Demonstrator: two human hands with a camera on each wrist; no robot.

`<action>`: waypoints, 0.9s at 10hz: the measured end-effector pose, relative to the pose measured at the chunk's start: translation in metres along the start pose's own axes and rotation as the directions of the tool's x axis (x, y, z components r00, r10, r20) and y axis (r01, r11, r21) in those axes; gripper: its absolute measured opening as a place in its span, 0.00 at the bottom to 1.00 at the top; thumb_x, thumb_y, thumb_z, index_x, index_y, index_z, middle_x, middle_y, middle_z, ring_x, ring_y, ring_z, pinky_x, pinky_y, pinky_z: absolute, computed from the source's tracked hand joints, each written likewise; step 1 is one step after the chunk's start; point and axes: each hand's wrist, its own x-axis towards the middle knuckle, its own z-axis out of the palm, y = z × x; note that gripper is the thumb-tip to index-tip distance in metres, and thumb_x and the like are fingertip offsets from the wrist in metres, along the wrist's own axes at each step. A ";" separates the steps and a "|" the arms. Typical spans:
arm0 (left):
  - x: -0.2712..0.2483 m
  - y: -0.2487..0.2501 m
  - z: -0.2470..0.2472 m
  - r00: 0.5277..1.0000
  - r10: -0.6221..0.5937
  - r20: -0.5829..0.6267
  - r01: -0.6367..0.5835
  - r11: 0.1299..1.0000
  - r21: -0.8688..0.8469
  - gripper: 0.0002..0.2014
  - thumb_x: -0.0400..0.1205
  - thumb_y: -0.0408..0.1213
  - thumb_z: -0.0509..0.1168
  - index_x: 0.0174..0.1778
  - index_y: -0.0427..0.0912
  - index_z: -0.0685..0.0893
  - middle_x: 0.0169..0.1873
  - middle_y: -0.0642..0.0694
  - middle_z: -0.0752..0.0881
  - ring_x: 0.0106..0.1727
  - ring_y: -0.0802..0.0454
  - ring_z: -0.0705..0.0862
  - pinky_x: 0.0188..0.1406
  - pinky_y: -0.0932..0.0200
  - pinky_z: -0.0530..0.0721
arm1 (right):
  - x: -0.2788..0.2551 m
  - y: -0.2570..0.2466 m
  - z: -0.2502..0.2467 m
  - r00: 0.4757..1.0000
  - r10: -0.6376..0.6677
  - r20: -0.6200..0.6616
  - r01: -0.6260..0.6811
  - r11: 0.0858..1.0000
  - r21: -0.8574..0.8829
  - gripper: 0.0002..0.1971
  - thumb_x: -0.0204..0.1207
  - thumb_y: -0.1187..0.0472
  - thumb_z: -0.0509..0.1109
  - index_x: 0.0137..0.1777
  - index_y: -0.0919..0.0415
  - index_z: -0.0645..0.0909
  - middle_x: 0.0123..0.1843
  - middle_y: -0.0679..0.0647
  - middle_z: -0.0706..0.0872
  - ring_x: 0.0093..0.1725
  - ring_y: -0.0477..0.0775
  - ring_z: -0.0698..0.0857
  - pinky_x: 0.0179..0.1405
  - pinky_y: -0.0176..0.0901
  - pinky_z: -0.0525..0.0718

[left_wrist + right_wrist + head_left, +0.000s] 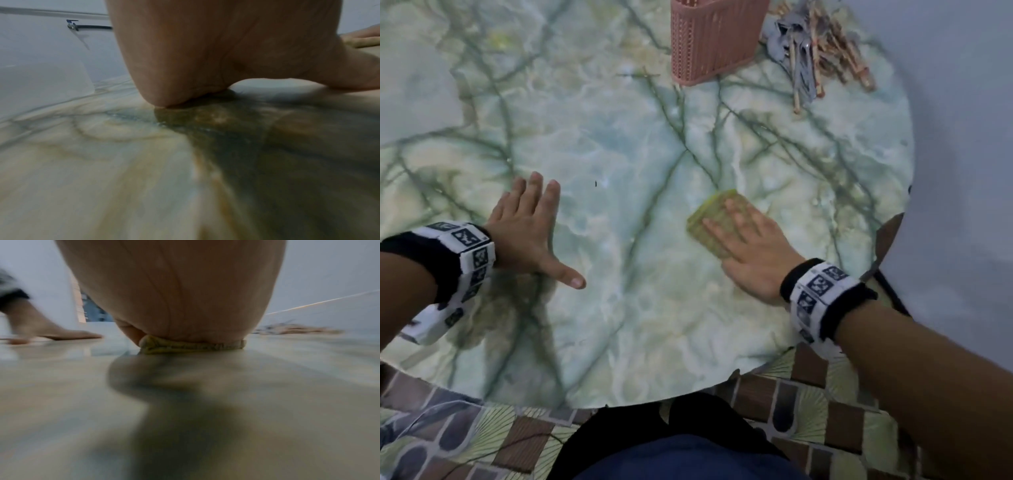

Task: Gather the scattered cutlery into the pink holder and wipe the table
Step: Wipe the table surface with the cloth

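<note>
A pink mesh holder (714, 41) stands at the far side of the round marble table (619, 154). Right of it lies a heap of cutlery (815, 54), metal spoons mixed with wooden chopsticks, seen blurred in the right wrist view as cutlery (296, 330). My right hand (750, 240) presses flat with straight fingers on a yellow-green cloth (717, 222) at mid right; the cloth (191, 346) shows squashed under the palm. My left hand (530, 226) rests flat on the bare table at the left, fingers spread, holding nothing; the left wrist view shows its palm (216, 53) on the surface.
The table's right edge (909, 164) curves close to the cutlery heap, with a pale wall behind. A dark chair part (890, 246) sits by the right rim. Patterned floor tiles (808, 411) and my dark clothing lie below the near edge. A tap (72, 25) is on the wall.
</note>
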 end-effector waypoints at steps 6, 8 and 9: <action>-0.002 0.004 -0.002 1.000 0.004 -0.004 -0.004 1.000 -0.029 0.92 0.30 0.91 0.61 0.85 0.51 0.25 0.85 0.43 0.25 0.87 0.41 0.27 0.87 0.40 0.36 | 0.105 0.055 -0.074 0.921 0.388 0.013 -0.379 0.891 0.248 0.34 0.81 0.34 0.41 0.88 0.32 0.40 0.92 0.53 0.36 0.89 0.67 0.36 0.86 0.70 0.39; -0.003 0.006 -0.005 1.000 -0.003 0.031 0.004 1.000 -0.028 0.91 0.32 0.90 0.65 0.84 0.52 0.22 0.84 0.44 0.22 0.85 0.42 0.24 0.86 0.39 0.35 | 0.111 -0.067 -0.041 0.914 -0.284 -0.291 0.317 0.946 0.070 0.36 0.76 0.49 0.47 0.83 0.56 0.73 0.83 0.61 0.74 0.82 0.70 0.71 0.84 0.70 0.61; -0.001 0.003 -0.003 1.000 0.008 0.028 -0.008 1.000 -0.018 0.92 0.31 0.90 0.64 0.83 0.52 0.21 0.84 0.44 0.21 0.85 0.42 0.23 0.86 0.39 0.34 | 0.061 -0.142 -0.019 0.830 -0.472 -0.298 0.497 0.868 0.009 0.35 0.71 0.47 0.60 0.82 0.44 0.74 0.86 0.58 0.70 0.86 0.68 0.64 0.84 0.68 0.59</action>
